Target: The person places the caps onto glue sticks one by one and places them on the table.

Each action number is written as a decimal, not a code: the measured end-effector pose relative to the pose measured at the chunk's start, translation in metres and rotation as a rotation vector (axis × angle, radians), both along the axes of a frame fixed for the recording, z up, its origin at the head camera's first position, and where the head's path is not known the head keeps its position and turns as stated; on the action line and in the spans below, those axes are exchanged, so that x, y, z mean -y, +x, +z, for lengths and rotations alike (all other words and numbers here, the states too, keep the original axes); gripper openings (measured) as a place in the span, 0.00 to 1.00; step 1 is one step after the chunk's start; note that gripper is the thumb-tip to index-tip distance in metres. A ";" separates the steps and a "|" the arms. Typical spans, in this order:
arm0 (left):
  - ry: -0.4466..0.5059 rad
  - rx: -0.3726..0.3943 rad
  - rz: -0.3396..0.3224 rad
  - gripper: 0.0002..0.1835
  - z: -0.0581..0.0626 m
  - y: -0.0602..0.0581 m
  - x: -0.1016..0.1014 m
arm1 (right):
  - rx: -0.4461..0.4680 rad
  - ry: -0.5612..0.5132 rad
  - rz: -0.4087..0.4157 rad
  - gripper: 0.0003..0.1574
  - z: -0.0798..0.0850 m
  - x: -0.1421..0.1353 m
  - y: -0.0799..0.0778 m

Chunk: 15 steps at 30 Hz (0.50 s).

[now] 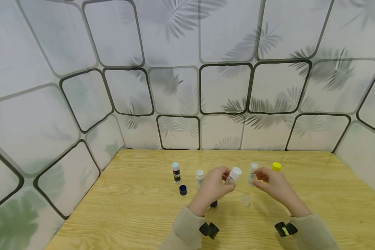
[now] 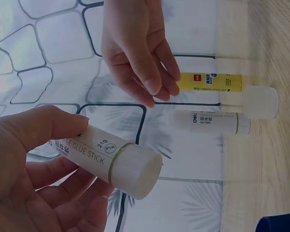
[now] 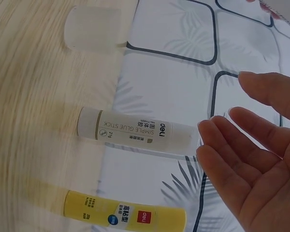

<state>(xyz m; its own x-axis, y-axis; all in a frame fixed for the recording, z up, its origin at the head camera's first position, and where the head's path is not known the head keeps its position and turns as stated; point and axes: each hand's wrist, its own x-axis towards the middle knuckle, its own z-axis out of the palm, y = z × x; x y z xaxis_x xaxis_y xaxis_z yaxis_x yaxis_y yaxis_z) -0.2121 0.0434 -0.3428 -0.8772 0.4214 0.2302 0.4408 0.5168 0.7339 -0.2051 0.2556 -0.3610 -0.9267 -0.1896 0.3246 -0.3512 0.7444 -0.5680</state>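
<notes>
While our left hand [image 1: 214,187] clamps a white cylindrical glue stick [image 1: 233,176], seemingly mid-handling, our right hand [image 1: 276,184], fingers apart, likely must grasp a matching stick [image 3: 130,128] toward the tabletop's [image 1: 118,215] far edge.

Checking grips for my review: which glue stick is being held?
The white glue stick in the left hand, the only one lifted; the others, including the yellow stick, rest on the table.

On the table [image 1: 137,215] we see a loose cap [image 1: 245,200] before the standing glue stick [image 1: 251,176], and a second stick [image 1: 276,167] to its right. Left of the standing glue stick we find the left hand [image 1: 215,185] with the held glue stick [image 1: 234,175], then, farther left, one tube [image 1: 200,175] and another tube [image 1: 176,173].
</notes>
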 end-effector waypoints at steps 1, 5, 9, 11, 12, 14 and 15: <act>-0.006 -0.008 -0.008 0.14 0.001 0.000 0.001 | 0.003 -0.001 0.004 0.18 0.000 0.001 0.000; -0.030 -0.029 -0.027 0.13 0.006 0.002 0.005 | 0.015 -0.001 0.019 0.17 -0.002 0.003 -0.001; -0.032 -0.032 -0.043 0.14 0.010 0.004 0.009 | 0.023 0.011 0.036 0.16 -0.006 0.006 -0.002; -0.027 -0.030 -0.049 0.14 0.011 0.005 0.010 | 0.022 0.014 0.056 0.15 -0.008 0.008 -0.003; -0.027 -0.032 -0.049 0.15 0.012 0.005 0.010 | 0.022 0.021 0.059 0.15 -0.009 0.009 -0.003; -0.026 -0.038 -0.047 0.15 0.012 0.005 0.012 | 0.025 0.032 0.071 0.15 -0.013 0.011 -0.004; -0.023 -0.041 -0.047 0.15 0.012 0.005 0.012 | 0.027 0.038 0.077 0.15 -0.015 0.012 -0.004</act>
<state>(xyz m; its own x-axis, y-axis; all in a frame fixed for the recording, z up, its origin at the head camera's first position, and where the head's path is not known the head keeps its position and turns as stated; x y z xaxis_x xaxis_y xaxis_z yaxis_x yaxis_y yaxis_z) -0.2069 0.0310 -0.3303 -0.8465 0.4673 0.2552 0.4942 0.5113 0.7031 -0.2093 0.2431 -0.3755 -0.9174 -0.2719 0.2906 -0.3927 0.7370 -0.5501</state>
